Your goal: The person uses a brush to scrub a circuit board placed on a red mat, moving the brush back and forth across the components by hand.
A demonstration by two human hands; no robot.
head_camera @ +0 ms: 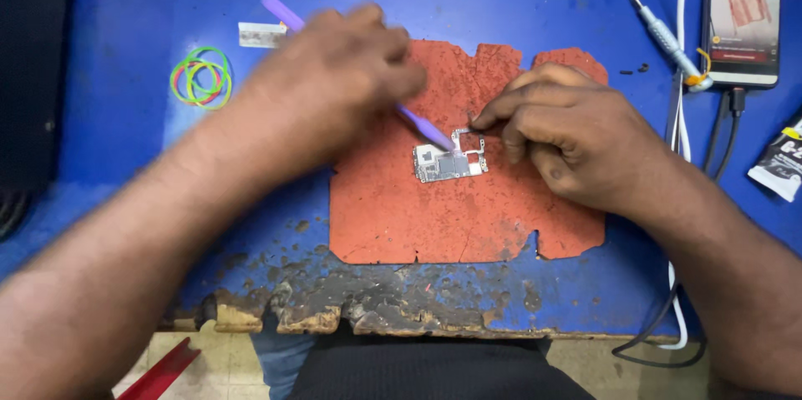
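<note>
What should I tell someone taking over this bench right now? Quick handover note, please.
Left hand: holds the purple pry tool, tip on the small circuit board; hand is motion-blurred.
Right hand: fingertips pin the board's top edge.
The board lies on the red mat on the blue table.
Screwdriver, phone and rubber bands lie untouched.
Done: board is bare, out of any casing.
Left: prying at the board is under way.

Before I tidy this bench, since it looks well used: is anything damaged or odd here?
Yes. The blue table's near edge is charred and crumbling, with bare material showing. The red mat has ragged, notched edges. The left hand is blurred, holding a purple tool over the circuit board.
</note>
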